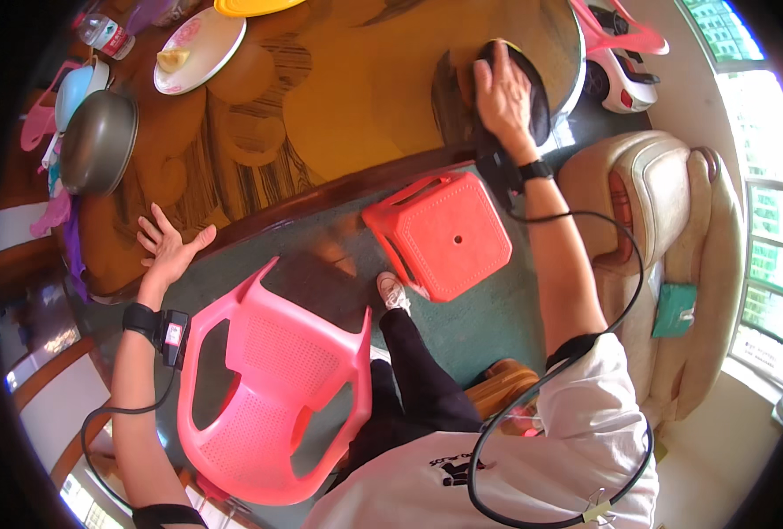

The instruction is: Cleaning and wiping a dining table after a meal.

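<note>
My right hand (507, 99) lies along a dark, rounded, cloth-like piece (538, 89) with a bit of yellow at its edge, holding it against the right end of the wooden table (358, 92). What the palm covers is hidden. Near the table's front left edge, my left hand (168, 248) has its fingers spread and holds nothing; whether it touches the wood I cannot tell. Farther left, a dark metal pan (98, 142) sits on the tabletop. A white plate (209, 49) with a pale yellow food piece (173, 59) is at the far left.
A red plastic stool (457, 238) stands by the table, a pink plastic chair (286, 344) before me. To the right are a beige sofa (649, 198) and a white toy car (623, 86). A plastic bottle (107, 36) and yellow dish (252, 5) are at the far side. Cables hang along both arms.
</note>
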The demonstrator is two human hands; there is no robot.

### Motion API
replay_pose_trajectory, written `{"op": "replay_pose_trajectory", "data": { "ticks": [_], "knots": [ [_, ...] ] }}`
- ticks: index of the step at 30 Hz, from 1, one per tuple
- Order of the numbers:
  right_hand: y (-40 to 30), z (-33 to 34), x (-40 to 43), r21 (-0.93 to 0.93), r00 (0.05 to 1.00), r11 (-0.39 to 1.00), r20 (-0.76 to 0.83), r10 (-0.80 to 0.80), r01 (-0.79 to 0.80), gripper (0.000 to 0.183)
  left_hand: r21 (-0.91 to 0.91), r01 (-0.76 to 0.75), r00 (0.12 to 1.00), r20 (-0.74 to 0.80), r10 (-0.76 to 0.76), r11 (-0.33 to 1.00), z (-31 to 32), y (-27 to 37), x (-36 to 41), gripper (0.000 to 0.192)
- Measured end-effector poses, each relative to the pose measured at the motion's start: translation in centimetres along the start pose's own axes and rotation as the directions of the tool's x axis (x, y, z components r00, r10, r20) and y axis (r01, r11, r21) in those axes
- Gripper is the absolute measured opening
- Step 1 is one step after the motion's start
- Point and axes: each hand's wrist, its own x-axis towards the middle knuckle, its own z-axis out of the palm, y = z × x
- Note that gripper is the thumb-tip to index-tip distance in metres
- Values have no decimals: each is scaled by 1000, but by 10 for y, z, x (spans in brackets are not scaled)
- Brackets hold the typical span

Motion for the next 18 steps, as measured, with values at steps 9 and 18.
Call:
{"op": "replay_pose_trajectory", "data": {
  "ticks": [9, 18],
  "knots": [
    [4, 7, 3, 95, 997, 993, -2, 77, -77, 29, -38, -8, 999, -32, 7, 999, 3, 2, -2, 135],
    [-171, -5, -91, 453, 889, 820, 115, -442, 349, 39, -54, -23, 996, -85, 19, 998, 13, -3, 7, 129]
  ]
}}
